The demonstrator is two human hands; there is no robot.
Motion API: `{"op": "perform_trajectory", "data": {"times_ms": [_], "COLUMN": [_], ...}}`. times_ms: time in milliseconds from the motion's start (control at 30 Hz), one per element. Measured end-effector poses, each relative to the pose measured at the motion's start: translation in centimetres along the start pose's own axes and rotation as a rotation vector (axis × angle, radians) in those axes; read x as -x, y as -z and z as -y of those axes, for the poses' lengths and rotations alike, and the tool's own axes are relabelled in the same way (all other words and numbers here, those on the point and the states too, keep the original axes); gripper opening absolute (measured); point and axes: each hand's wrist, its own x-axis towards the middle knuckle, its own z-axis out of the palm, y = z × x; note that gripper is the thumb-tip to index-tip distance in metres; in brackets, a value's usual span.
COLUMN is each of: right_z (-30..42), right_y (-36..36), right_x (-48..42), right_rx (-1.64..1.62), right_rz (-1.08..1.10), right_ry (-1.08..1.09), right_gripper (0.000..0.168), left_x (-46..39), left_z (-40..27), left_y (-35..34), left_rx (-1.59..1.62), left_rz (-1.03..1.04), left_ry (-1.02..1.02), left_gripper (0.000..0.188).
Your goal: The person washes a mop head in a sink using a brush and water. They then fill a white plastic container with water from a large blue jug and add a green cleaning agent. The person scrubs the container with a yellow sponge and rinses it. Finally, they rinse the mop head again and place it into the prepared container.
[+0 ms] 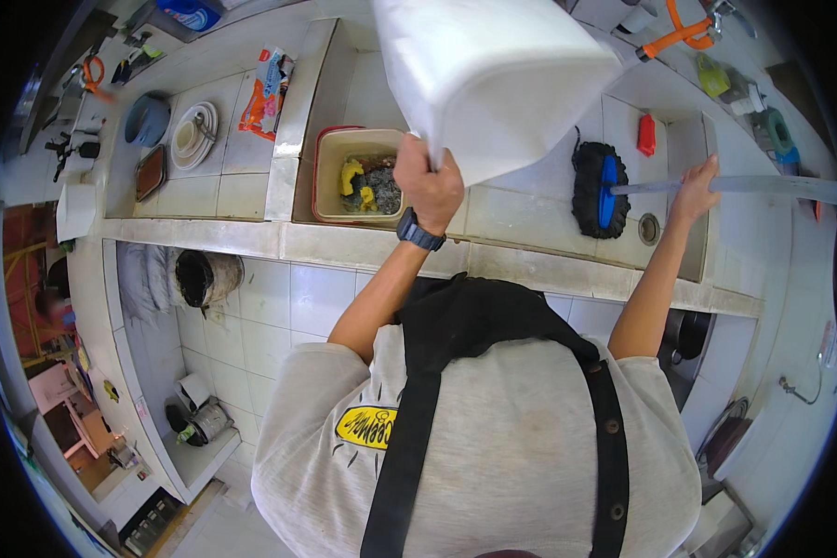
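My left hand (429,183), with a dark watch at its wrist, grips the lower edge of a large white container (509,77), raised over the tiled sink. At the right, my right hand (697,190) is closed round the pale handle of a mop (603,190). The mop has a blue plate and a black fluffy head, which rests on the tiled basin floor. Left of my left hand stands a cream bucket with a red rim (359,174); it holds yellow and grey scrubbing material. Part of the bucket is hidden behind that hand.
A drain (649,229) and a red packet (646,135) lie near the mop. The left basin holds stacked plates (195,136), a blue bowl (146,120), a brown tray (151,173) and an orange packet (265,94). An orange hose (676,38) hangs above right.
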Motion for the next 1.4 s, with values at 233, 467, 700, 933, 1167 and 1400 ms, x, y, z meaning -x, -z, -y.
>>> {"op": "perform_trajectory", "data": {"times_ms": [233,467,700,933,1167,1400], "right_z": [-0.6,-1.9,-2.3,2.2,3.0,1.8], "right_y": [-1.4,-1.5,-3.5,-15.5,-23.7,-26.1], "right_x": [1.0,1.5,0.5,5.5,14.2,19.7], "right_rx": [0.007,0.022,0.296,0.446,0.104,0.284], "right_rz": [0.045,0.036,0.038,0.262,0.681,1.257], "right_ry": [-0.049,-0.027,0.327,0.345,0.578,0.399], "right_gripper": [0.038,0.036,0.033,0.036,0.022,0.038], "left_x": [-3.6,-4.7,-6.8,-7.0,-14.8,-17.7], "left_z": [1.7,3.1,2.6,14.1,22.3,31.4], "left_y": [3.5,11.7,24.7,35.7,38.6,34.2], "left_rx": [0.399,0.612,0.519,0.260,0.276,0.126], "left_rz": [-0.187,-0.327,-0.651,-0.832,-1.015,-0.892], "left_ry": [0.566,0.815,0.781,0.658,0.647,0.529], "left_gripper": [0.018,0.037,0.030,0.029,0.031,0.028]}}
